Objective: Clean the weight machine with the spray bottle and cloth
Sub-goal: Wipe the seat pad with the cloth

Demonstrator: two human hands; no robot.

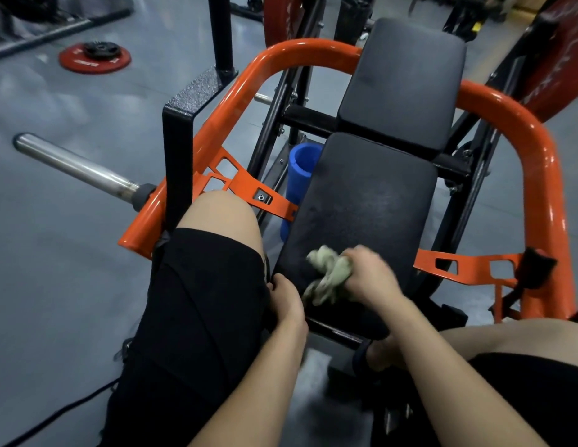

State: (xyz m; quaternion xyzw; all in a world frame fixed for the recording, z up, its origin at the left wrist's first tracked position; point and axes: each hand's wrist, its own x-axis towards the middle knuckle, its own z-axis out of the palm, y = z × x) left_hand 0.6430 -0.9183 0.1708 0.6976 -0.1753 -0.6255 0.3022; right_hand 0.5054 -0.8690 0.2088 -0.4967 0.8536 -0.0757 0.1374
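Head view: the right hand (368,275) bunches the cloth (329,275) on the near end of the seat pad (371,201), apparently mid-wipe. The left hand (286,298) grips the pad's near-left edge. No spray bottle shows. The back pad (407,82) and orange frame (539,175) probably remain.

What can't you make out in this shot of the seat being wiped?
Head view:
- Spray bottle: nowhere in frame.
- Left hand: fingertips hidden at the edge of the seat pad, grip unclear.
- Cloth in the right hand: motion-blurred, weave unreadable.
- Blue foam tube: lower part behind the seat pad.
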